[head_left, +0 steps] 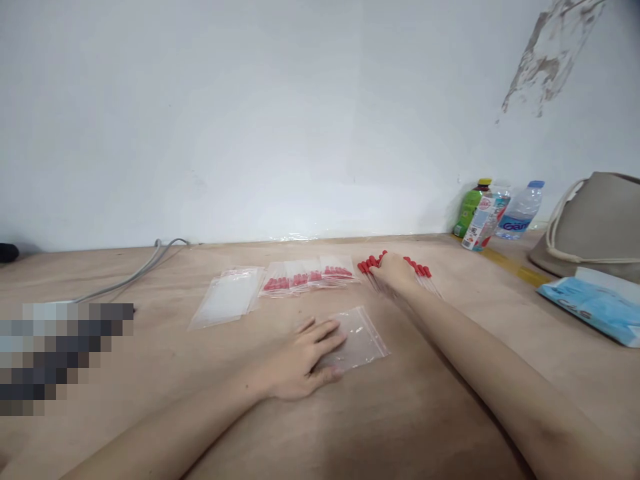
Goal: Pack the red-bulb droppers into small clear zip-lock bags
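Note:
My left hand [307, 363] lies flat with its fingers spread, pressing on the near-left part of a clear zip bag [359, 337] whose seal strip faces right. My right hand [395, 272] reaches over a row of thin clear droppers with red bulbs [424, 271]. Its fingers are bent down among the bulbs and seem closed on some of them, though the fingertips are mostly hidden. Left of that row lie several bags holding red-bulbed droppers [300, 280], overlapping each other. Farther left is a stack of flat clear bags [229, 298].
A grey cable [135, 273] runs along the wooden table [280, 440] at the left, near a pixelated area. At the back right stand a green bottle [468, 212], a carton-like bottle [484, 223] and a water bottle [521, 212]. A beige bag [600, 217] and blue tissue pack [595, 307] sit at right.

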Motion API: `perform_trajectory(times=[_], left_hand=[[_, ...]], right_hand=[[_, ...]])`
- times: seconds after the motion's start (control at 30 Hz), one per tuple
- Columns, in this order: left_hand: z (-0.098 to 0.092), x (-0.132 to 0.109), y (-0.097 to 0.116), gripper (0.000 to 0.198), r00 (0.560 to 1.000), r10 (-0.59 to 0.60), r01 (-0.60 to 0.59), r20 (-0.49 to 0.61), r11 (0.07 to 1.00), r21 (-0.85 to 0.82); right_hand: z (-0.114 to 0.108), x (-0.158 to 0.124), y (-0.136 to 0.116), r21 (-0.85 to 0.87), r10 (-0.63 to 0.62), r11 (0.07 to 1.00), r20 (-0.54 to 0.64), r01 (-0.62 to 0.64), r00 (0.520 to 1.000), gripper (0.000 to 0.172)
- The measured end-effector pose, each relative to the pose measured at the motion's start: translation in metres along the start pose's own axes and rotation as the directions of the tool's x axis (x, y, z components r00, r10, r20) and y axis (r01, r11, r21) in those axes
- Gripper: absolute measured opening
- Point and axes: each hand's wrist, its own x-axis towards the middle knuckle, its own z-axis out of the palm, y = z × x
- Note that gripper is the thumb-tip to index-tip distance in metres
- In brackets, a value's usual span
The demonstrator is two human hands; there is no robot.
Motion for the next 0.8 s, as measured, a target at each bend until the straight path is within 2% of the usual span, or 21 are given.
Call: perform_trajectory(times=[0.13, 0.27, 0.37, 0.43, 0.47, 0.5, 0.57, 0.6, 0.63, 0.7, 0.8], left_hand=[[0.007, -0.001, -0.004, 0.054, 1.000, 0.001, 0.000, 0.008, 0.999, -0.048], [0.006, -0.001, -0.004, 0.043, 1.000, 0.021, -0.022, -0.009, 0.997, -0.073], [0.009, 0.000, -0.004, 0.041, 0.998, 0.003, -0.008, -0.063, 0.997, -0.078], [0.011, 0.001, -0.004, 0.042, 0.992, -0.037, 0.026, -0.121, 0.995, -0.095], [0.012, 0.001, -0.004, 0.042, 0.988, -0.056, 0.041, -0.142, 0.993, -0.108], [0.013, 0.001, -0.004, 0.042, 0.986, -0.069, 0.051, -0.154, 0.992, -0.120], [0.012, 0.002, -0.004, 0.043, 0.985, -0.072, 0.053, -0.157, 0.991, -0.126], [0.011, 0.002, -0.005, 0.042, 0.986, -0.066, 0.047, -0.154, 0.991, -0.122], [0.010, 0.002, -0.005, 0.041, 0.987, -0.057, 0.040, -0.148, 0.992, -0.116], [0.008, 0.002, -0.006, 0.041, 0.990, -0.043, 0.029, -0.137, 0.994, -0.105], [0.006, 0.002, -0.006, 0.042, 0.992, -0.041, 0.028, -0.123, 0.995, -0.100]], right_hand=[[0.003, 0.003, -0.002, 0.011, 0.023, 1.000, 0.013, -0.023, 1.000, 0.022], [-0.009, 0.002, 0.000, 0.060, 0.008, 0.998, -0.005, -0.007, 1.000, 0.017], [-0.020, -0.005, 0.008, 0.123, -0.048, 0.991, -0.017, 0.050, 0.999, 0.023], [-0.023, -0.017, 0.017, 0.246, -0.088, 0.965, -0.019, 0.090, 0.996, 0.028], [-0.022, -0.024, 0.022, 0.355, -0.101, 0.929, -0.018, 0.101, 0.995, 0.029], [-0.019, -0.033, 0.027, 0.528, -0.113, 0.843, -0.019, 0.106, 0.993, 0.029], [-0.013, -0.052, 0.035, 0.803, -0.114, 0.590, -0.023, 0.086, 0.993, 0.040], [-0.010, -0.062, 0.038, 0.868, -0.107, 0.491, -0.030, 0.079, 0.994, 0.050], [-0.007, -0.070, 0.040, 0.900, -0.093, 0.430, -0.031, 0.068, 0.995, 0.059], [-0.004, -0.083, 0.041, 0.925, -0.073, 0.378, -0.018, 0.044, 0.997, 0.071], [-0.003, -0.093, 0.036, 0.930, -0.076, 0.368, 0.034, -0.004, 0.997, 0.075]])
